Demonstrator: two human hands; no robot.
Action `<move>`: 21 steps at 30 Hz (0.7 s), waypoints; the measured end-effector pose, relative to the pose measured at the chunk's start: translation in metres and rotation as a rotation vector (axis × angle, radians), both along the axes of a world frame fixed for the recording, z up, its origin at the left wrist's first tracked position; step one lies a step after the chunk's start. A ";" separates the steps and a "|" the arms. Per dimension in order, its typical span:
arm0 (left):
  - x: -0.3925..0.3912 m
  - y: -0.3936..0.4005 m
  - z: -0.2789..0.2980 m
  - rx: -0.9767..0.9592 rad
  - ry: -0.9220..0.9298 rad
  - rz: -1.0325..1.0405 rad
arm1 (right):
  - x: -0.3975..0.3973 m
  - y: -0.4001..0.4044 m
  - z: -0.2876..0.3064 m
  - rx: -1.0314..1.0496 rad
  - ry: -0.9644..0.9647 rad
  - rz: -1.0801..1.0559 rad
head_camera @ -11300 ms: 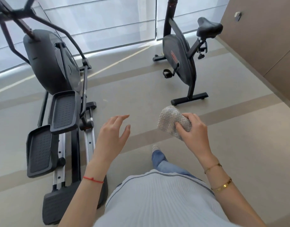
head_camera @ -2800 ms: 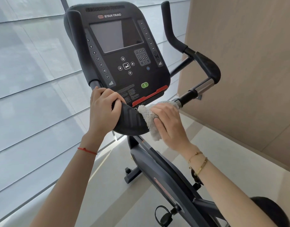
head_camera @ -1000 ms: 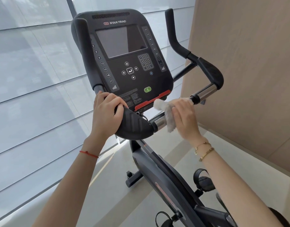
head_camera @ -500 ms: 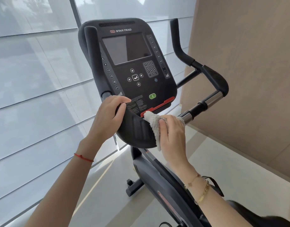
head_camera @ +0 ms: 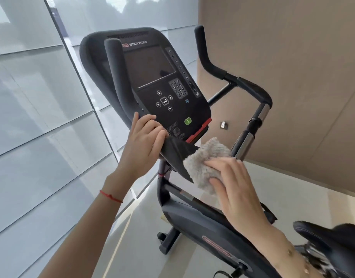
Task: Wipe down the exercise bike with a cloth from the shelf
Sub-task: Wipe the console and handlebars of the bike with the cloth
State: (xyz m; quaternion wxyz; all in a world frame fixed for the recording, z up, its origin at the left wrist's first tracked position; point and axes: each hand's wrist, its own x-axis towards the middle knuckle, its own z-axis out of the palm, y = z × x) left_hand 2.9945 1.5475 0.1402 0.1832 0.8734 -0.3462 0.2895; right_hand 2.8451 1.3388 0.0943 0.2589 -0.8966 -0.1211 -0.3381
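So the cloth (head_camera: 204, 163) is off the shelf and on the bike (head_camera: 202, 223), pressed against the black pad under the console (head_camera: 162, 81) by the right hand (head_camera: 232, 189), fingers flat on it. Left hand (head_camera: 142, 145) grips the pad's other end. Looks like early days: console, upper bars, frame and seat (head_camera: 331, 237) probably left. Wall's close on the right, glass on the left, so tight-ish.
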 end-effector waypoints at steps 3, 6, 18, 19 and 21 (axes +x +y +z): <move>0.003 0.002 -0.002 0.004 -0.030 -0.029 | 0.014 0.023 0.014 -0.016 0.036 -0.043; 0.008 0.008 0.000 0.028 -0.045 -0.080 | 0.047 0.053 0.035 -0.047 0.101 -0.065; 0.044 0.054 0.022 -0.095 -0.024 -0.175 | 0.051 0.079 0.053 0.126 0.051 -0.203; 0.050 0.058 0.028 -0.125 -0.043 -0.162 | 0.067 0.091 0.064 0.200 0.032 -0.161; 0.058 0.065 0.040 -0.167 -0.096 -0.149 | 0.103 0.115 0.085 0.293 -0.027 -0.136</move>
